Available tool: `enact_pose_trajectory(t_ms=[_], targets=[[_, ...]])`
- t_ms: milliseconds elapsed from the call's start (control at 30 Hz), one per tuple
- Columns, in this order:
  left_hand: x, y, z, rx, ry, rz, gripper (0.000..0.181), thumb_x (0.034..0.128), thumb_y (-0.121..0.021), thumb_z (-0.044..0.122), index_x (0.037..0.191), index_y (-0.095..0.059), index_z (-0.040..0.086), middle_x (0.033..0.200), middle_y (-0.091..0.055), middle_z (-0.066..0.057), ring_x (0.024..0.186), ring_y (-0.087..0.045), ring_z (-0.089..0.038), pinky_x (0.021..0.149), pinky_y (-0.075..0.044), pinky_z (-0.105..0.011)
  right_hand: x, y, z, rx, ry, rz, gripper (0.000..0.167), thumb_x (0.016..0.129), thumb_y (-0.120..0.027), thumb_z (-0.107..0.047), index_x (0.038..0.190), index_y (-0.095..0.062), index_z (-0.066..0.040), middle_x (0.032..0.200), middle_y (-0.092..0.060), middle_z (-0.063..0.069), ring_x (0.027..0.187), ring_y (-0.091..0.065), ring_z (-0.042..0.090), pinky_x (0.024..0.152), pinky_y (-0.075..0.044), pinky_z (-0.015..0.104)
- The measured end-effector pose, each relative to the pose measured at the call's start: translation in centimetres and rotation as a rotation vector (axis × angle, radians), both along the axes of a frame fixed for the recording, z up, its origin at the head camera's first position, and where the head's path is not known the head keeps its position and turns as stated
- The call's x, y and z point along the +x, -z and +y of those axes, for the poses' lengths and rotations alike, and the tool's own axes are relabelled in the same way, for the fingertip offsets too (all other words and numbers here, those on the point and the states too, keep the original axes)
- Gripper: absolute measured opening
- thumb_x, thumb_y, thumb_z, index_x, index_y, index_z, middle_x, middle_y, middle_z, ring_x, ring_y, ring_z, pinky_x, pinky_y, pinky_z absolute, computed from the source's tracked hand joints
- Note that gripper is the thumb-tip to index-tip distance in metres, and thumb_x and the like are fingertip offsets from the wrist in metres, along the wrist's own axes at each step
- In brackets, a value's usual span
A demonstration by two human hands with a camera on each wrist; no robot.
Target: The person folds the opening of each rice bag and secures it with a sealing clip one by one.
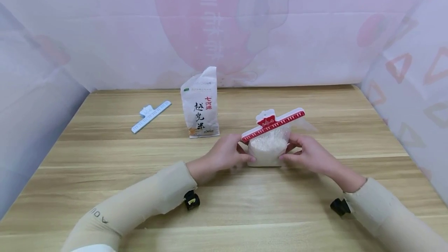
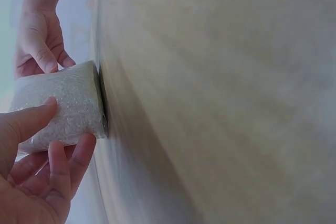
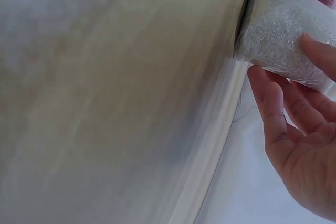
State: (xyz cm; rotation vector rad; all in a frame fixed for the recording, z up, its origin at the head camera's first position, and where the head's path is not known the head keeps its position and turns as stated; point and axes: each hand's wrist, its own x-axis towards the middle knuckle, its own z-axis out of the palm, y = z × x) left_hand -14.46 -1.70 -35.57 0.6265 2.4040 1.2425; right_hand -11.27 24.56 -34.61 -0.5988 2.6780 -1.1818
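Note:
A clear bag of white rice (image 1: 267,151) stands upright on the table, its top closed by a red and white clip (image 1: 273,124) that slants up to the right. The left hand (image 1: 227,153) holds the bag's left side, thumb on the front face. From the right side the right hand (image 1: 309,154) grips it, thumb also in front. In the left wrist view the left thumb presses on the bag (image 2: 68,103) with fingers curled at its side. The right wrist view shows the right hand (image 3: 302,124) likewise around the bag (image 3: 278,32).
Behind and left of the hands stands a white paper rice package (image 1: 200,106) with red and black characters. Further left a light blue clip (image 1: 151,117) lies on the wooden table (image 1: 105,158). Pale printed cloth (image 1: 122,42) hangs around the back and sides.

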Motion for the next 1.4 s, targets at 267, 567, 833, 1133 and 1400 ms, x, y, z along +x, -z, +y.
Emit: enact_pose_trajectory(t_ms=[267,567,833,1133,1400], targets=[[-1.3,0.2,0.4,0.022,-0.015,0.015,0.046,0.0787,-0.085,0.015,0.120,-0.066,0.005,0.117,-0.070,-0.013,0.063,-0.068,-0.014,0.051,-0.055,-0.030,-1.3,0.1,0.4,0.044,0.020,0.003,0.033,0.085,-0.078,-0.010,0.113,-0.063,-0.001,0.104,-0.071,0.013,0.097,-0.069,0.026,0.077,-0.056,0.028],[-2.9,0.3,1.1,0.028,-0.017,0.065,0.049,0.0780,-0.085,0.015,0.122,-0.066,0.004,0.118,-0.070,-0.014,0.070,-0.070,-0.016,0.054,-0.057,-0.029,-3.1,-0.1,0.9,0.052,-0.003,0.019,0.031,0.087,-0.076,-0.010,0.112,-0.061,0.001,0.104,-0.070,0.015,0.096,-0.070,0.027,0.082,-0.056,0.035],[-4.2,0.2,1.6,0.068,-0.061,-0.003,0.049,0.0793,-0.083,0.012,0.124,-0.064,0.004,0.119,-0.069,-0.013,0.071,-0.069,-0.017,0.052,-0.057,-0.034,-4.6,0.0,1.3,0.027,-0.005,0.008,0.029,0.089,-0.074,-0.009,0.113,-0.060,0.001,0.107,-0.068,0.016,0.098,-0.069,0.030,0.082,-0.056,0.031],[-5.5,0.0,2.2,0.001,-0.087,0.064,0.052,0.0787,-0.084,0.016,0.125,-0.064,0.006,0.122,-0.069,-0.011,0.089,-0.072,-0.020,0.066,-0.057,-0.024,-6.1,0.1,1.5,0.019,0.017,0.026,0.036,0.088,-0.074,-0.004,0.119,-0.060,0.006,0.111,-0.066,0.022,0.100,-0.069,0.036,0.088,-0.056,0.041],[-6.4,-0.1,2.7,-0.008,-0.111,0.078,0.049,0.0798,-0.083,0.016,0.124,-0.065,0.005,0.122,-0.070,-0.011,0.090,-0.072,-0.021,0.065,-0.057,-0.024,-7.1,-0.1,1.6,0.039,0.044,0.016,0.042,0.089,-0.073,-0.007,0.126,-0.058,0.006,0.119,-0.065,0.024,0.104,-0.067,0.039,0.088,-0.055,0.043]])
